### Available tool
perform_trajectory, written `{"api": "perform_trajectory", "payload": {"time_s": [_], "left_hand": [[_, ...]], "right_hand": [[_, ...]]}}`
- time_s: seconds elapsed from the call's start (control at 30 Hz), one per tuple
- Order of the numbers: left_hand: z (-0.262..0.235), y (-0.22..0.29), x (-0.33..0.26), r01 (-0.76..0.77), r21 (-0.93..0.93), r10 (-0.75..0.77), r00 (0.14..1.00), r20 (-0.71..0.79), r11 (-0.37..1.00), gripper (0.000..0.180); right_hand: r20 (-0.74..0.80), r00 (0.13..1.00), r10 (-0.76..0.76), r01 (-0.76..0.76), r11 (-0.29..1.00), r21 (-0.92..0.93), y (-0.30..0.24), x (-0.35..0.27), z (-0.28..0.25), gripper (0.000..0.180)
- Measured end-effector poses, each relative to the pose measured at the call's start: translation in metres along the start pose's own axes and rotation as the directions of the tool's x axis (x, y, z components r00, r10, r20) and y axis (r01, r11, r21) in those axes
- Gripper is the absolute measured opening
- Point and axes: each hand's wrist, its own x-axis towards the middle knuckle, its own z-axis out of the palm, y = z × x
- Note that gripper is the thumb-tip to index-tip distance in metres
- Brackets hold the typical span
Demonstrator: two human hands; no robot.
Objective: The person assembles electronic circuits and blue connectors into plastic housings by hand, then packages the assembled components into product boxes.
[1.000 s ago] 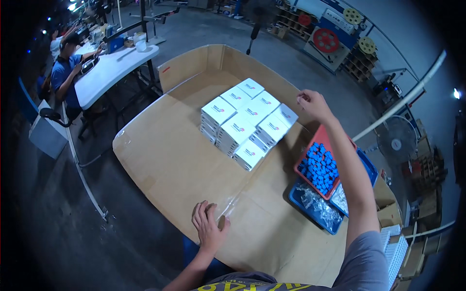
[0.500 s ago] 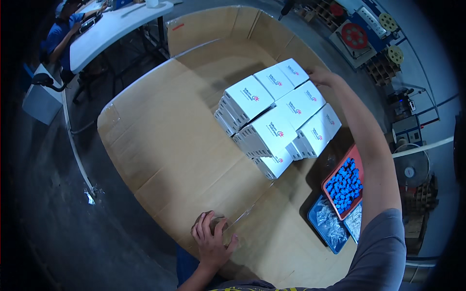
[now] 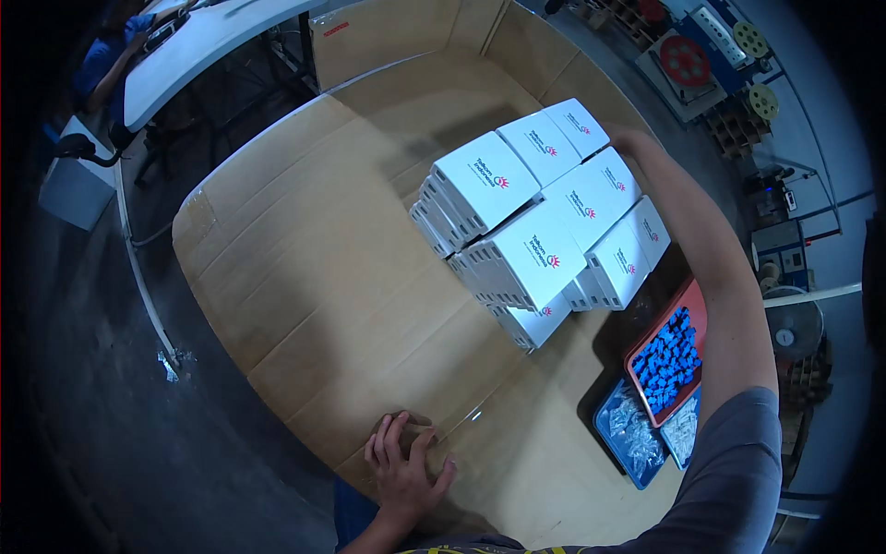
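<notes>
A stack of white boxes (image 3: 540, 217) stands in several layers right of centre on the cardboard-covered table (image 3: 305, 277). It looks largely built already, though the top layer is uneven, so squaring up or adding more seems left. The right hand (image 3: 626, 140) reaches around the far side of the stack, mostly hidden behind it; whether it grips a box cannot be told. The left hand (image 3: 404, 459) lies flat, fingers spread, on the near edge, holding nothing. Near right, a red tray of blue parts (image 3: 666, 360) and a blue tray (image 3: 632, 439) wait.
</notes>
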Motion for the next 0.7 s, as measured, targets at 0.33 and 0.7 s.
{"api": "perform_trajectory", "payload": {"time_s": [0.33,0.7], "left_hand": [[-0.002,0.001,0.004,-0.024,-0.012,0.024,1.0,-0.013,1.0,0.05],[-0.007,0.007,0.0,-0.109,-0.024,0.106,0.989,-0.102,0.994,0.054]], "right_hand": [[-0.042,0.999,-0.024,0.023,1.0,-0.011,0.028,0.011,-0.005,0.071],[-0.649,0.76,-0.046,0.13,0.988,0.083,-0.063,-0.171,-0.037,0.052]]}}
